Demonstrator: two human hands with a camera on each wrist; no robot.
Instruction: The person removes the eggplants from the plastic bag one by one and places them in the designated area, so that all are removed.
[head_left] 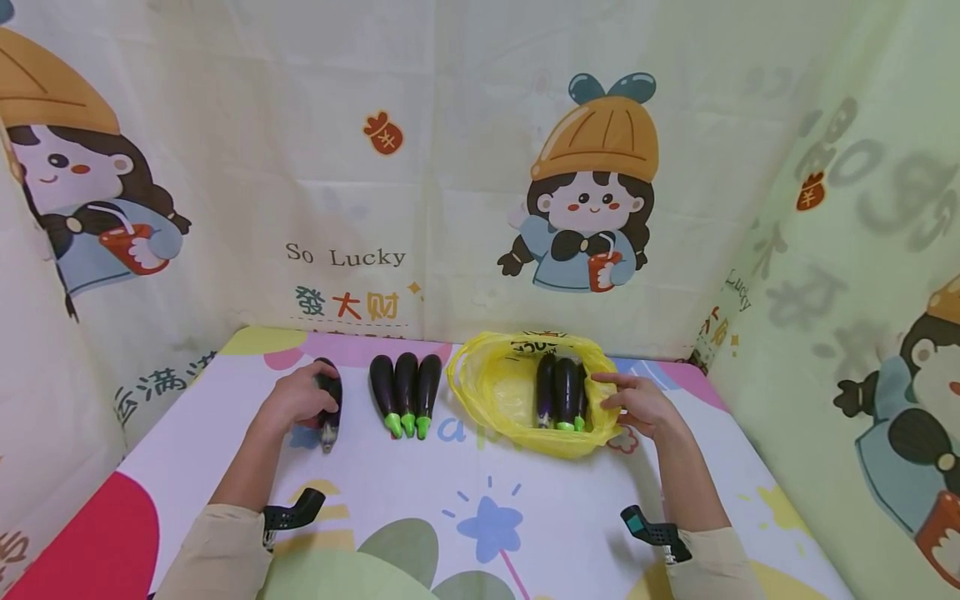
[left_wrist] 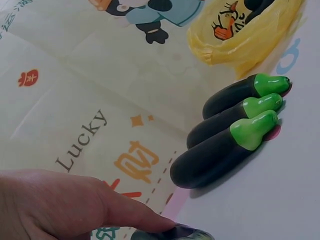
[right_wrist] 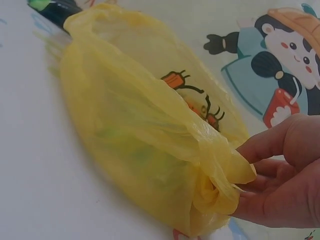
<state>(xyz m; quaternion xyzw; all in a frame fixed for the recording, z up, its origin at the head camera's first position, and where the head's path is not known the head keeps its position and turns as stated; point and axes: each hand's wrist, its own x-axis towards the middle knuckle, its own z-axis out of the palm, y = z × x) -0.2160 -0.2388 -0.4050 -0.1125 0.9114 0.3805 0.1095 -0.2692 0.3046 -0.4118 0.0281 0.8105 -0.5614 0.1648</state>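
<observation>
My left hand (head_left: 303,396) grips the lone eggplant (head_left: 335,385), long axis near 12-to-6 o'clock, and the bag (head_left: 480,400), rim pinched in my right hand (head_left: 641,404), lies at 3 o'clock from that grip, beyond three loose eggplants (head_left: 406,387).

Printed tabletop (head_left: 570,512): three eggplants (head_left: 406,392) in row, yellow bag (head_left: 491,429).

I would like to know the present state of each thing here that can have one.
Yellow bag: mouth open, its right edge held by the right hand.
Eggplants in the bag: lying side by side, at least three visible.
Three eggplants outside: lying in a row, green ends toward the person.
Single eggplant: gripped by the left hand.
</observation>
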